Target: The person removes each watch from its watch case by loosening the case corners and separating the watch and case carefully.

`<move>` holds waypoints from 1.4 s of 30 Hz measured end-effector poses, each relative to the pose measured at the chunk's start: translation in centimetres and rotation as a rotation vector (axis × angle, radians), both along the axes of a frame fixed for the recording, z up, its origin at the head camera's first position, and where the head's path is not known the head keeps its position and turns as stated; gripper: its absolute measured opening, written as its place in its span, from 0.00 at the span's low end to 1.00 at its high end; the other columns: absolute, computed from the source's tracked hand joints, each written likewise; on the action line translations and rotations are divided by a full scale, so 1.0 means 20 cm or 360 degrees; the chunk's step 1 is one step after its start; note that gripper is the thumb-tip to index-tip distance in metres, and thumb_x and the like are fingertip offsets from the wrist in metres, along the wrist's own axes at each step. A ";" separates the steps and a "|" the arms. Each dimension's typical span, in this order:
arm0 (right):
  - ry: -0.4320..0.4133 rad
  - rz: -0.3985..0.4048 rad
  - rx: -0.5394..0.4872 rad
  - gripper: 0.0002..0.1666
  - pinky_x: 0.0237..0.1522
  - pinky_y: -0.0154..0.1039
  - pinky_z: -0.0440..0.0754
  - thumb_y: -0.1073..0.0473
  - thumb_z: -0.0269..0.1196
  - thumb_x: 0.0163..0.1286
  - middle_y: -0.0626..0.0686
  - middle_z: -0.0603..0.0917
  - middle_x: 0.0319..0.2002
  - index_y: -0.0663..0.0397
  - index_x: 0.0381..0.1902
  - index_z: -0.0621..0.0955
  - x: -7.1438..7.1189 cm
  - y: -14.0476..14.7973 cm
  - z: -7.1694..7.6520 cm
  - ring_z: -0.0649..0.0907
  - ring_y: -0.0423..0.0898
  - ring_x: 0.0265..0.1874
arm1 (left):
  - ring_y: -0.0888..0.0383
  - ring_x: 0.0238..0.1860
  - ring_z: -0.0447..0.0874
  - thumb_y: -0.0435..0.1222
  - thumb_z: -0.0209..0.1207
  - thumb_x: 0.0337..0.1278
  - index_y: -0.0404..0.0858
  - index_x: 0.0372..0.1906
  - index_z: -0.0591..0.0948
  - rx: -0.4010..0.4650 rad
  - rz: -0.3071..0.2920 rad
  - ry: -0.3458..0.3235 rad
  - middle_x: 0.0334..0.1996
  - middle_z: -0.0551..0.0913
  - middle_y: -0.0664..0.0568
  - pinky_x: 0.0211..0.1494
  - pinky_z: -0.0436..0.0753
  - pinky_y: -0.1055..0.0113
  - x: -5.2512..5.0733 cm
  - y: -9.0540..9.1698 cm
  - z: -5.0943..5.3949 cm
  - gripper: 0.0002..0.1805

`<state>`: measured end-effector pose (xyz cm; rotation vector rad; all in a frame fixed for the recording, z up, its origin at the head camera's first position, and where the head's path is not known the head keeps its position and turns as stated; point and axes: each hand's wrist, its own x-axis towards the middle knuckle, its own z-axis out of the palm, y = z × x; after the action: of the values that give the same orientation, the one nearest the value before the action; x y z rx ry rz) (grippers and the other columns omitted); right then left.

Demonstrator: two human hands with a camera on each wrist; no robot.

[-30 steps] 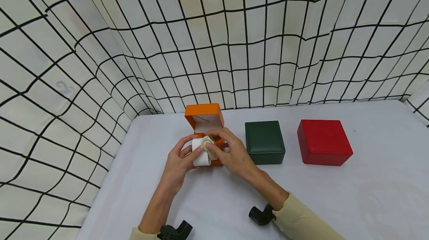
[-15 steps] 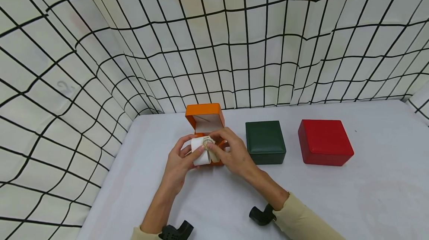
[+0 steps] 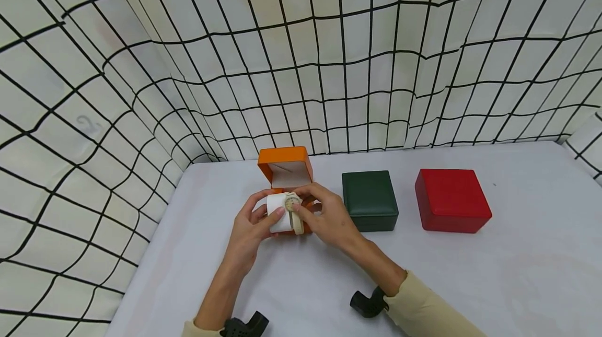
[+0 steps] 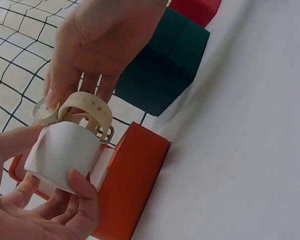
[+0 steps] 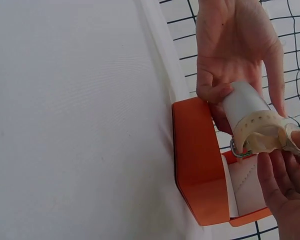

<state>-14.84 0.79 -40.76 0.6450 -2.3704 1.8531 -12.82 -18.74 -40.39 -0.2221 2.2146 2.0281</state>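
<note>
A white cushion point(image 3: 278, 213) is gripped by the left hand point(image 3: 248, 233), its thumb and fingers around it; the same cushion point(image 4: 65, 156) shows in the left wrist view. The right hand point(image 3: 329, 218) pinches a cream-strapped watch point(image 3: 292, 202) at its dial. In the left wrist view the looped strap point(image 4: 90, 106) stands at the cushion's end, mostly off it, with its buckle hanging on one side. Right beneath, in the right wrist view, is the orange box point(image 5: 197, 160), lid raised. How far the strap still overlaps the cushion, I cannot tell.
A closed green box point(image 3: 370, 201) stands right of the orange one, and a closed red box point(image 3: 453, 201) stands farther right. Behind the white-covered table point(image 3: 423, 285) rises a white backdrop with black netting point(image 3: 357, 81).
The watch has shifted slightly right along the cushion, and its strap now shows more at the cushion's right end. Both hands keep their hold.
</note>
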 end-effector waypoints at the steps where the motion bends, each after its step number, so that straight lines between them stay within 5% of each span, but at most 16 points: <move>1: -0.0005 -0.0015 -0.0009 0.16 0.48 0.40 0.87 0.63 0.69 0.71 0.52 0.86 0.48 0.54 0.56 0.84 0.00 0.00 0.00 0.83 0.45 0.45 | 0.53 0.50 0.82 0.37 0.65 0.70 0.48 0.70 0.72 -0.0001 -0.0010 -0.0001 0.63 0.82 0.42 0.44 0.86 0.67 0.00 0.00 0.00 0.27; 13: -0.0103 -0.0060 -0.0076 0.21 0.51 0.44 0.88 0.62 0.68 0.72 0.52 0.84 0.44 0.49 0.62 0.80 0.01 0.00 0.00 0.84 0.46 0.44 | 0.54 0.47 0.81 0.40 0.61 0.74 0.49 0.73 0.71 -0.0014 0.0041 -0.0001 0.63 0.81 0.40 0.39 0.85 0.70 -0.01 -0.03 0.04 0.26; 29: -0.0199 -0.0050 -0.0022 0.17 0.52 0.43 0.88 0.62 0.72 0.68 0.52 0.87 0.41 0.47 0.54 0.83 0.05 0.00 0.00 0.85 0.44 0.40 | 0.52 0.53 0.78 0.37 0.56 0.77 0.50 0.74 0.71 -0.0065 0.0088 -0.0014 0.68 0.77 0.43 0.40 0.84 0.71 -0.05 -0.05 0.05 0.25; 42: -0.0345 -0.0028 -0.0005 0.15 0.37 0.31 0.84 0.61 0.72 0.68 0.53 0.88 0.39 0.49 0.51 0.84 0.09 -0.01 -0.01 0.86 0.43 0.36 | 0.48 0.59 0.74 0.36 0.54 0.77 0.48 0.76 0.70 -0.0114 0.0085 -0.0036 0.71 0.72 0.43 0.40 0.84 0.73 -0.06 -0.07 0.04 0.27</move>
<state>-13.10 0.49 -40.97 0.4410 -2.4914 2.0129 -14.03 -20.24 -39.65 -0.3133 2.2934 1.9642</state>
